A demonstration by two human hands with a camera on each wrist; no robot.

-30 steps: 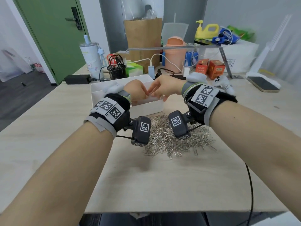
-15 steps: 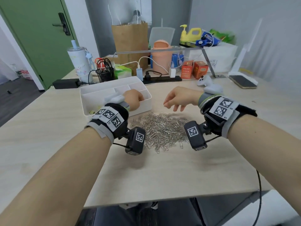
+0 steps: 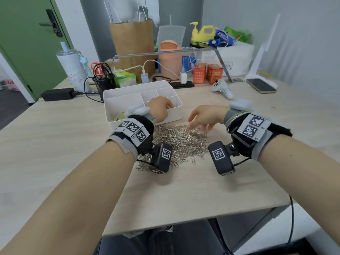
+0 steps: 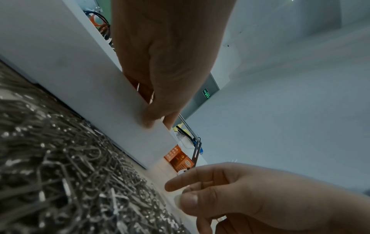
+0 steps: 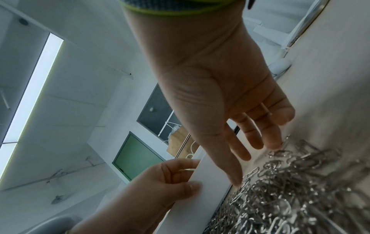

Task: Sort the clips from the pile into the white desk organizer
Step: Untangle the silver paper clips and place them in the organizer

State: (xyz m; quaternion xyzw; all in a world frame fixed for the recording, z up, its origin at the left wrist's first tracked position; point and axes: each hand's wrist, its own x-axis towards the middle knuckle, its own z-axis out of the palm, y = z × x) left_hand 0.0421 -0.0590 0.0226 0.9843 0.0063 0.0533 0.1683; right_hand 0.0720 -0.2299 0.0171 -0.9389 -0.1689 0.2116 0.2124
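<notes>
L hand fingers curled over organizer rim; R hand fingers spread over clips.

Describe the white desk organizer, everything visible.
The white plastic desk organizer is a rectangular open-top tray standing upright on the light wooden table, just behind the pile of silver paper clips. Thin walls split it into compartments; small yellowish items lie in the large left one. The left hand reaches over its front wall.
</notes>
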